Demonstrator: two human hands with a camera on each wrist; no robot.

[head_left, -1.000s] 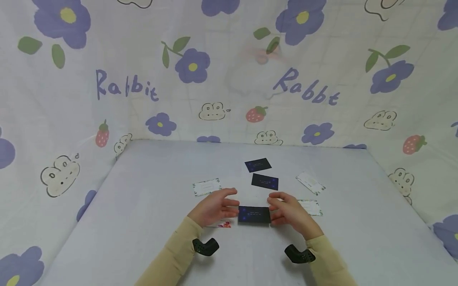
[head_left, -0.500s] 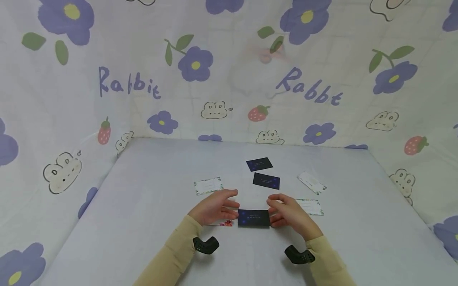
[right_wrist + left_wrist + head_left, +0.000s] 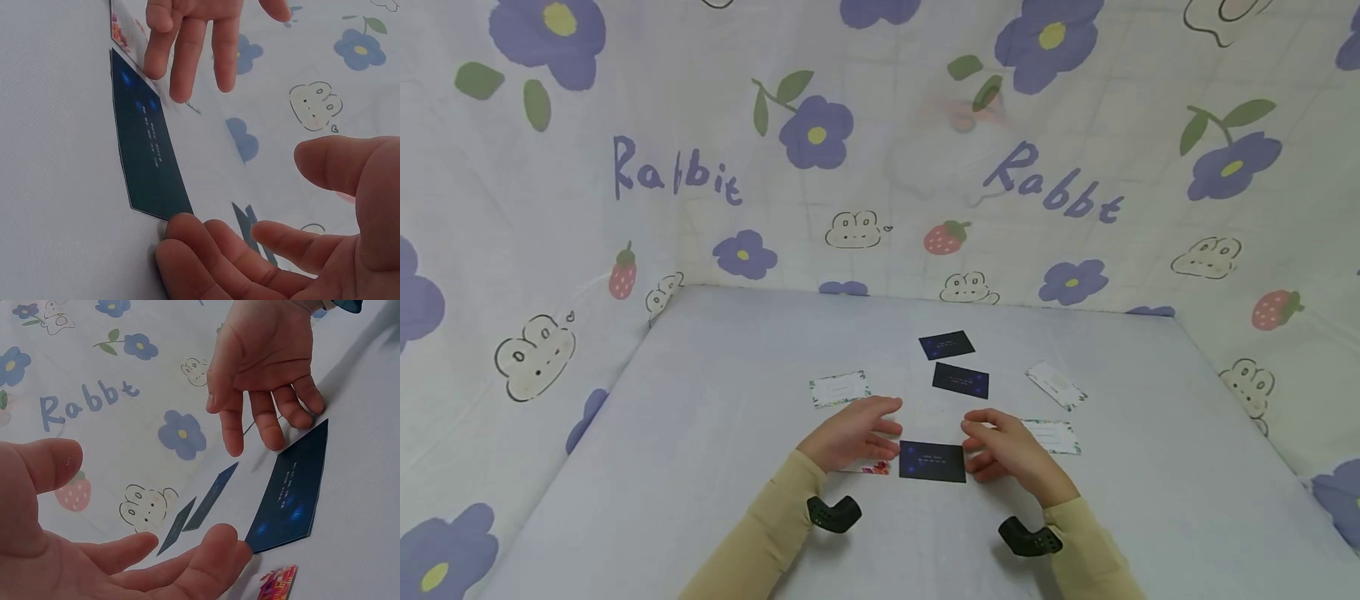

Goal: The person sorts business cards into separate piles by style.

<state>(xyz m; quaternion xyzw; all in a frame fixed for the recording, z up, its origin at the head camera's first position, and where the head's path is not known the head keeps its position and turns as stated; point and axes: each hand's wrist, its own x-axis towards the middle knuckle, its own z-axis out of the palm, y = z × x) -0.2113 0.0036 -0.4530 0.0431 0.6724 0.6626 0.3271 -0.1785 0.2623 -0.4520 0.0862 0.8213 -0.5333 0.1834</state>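
A dark blue card [image 3: 932, 462] lies flat on the pale table [image 3: 700, 433] between my two hands. My left hand [image 3: 853, 433] is at its left end with relaxed fingers, one fingertip [image 3: 231, 547] at the card's [image 3: 290, 494] corner. My right hand [image 3: 1007, 450] is at the other end. Its fingertips [image 3: 187, 228] touch the short edge of the card [image 3: 147, 156]. Neither hand grips it. A colourful card [image 3: 872, 468] peeks out from under my left hand.
Two more dark cards [image 3: 947, 345] [image 3: 960, 381] lie farther back in the middle. White cards lie at the left [image 3: 839, 389], the right [image 3: 1056, 384] and beside my right hand [image 3: 1054, 436]. Flower-print cloth [image 3: 880, 167] walls the table on three sides.
The dark card has come down a little nearer to me and now lies flat. Both hands stay at its ends, hardly moved.
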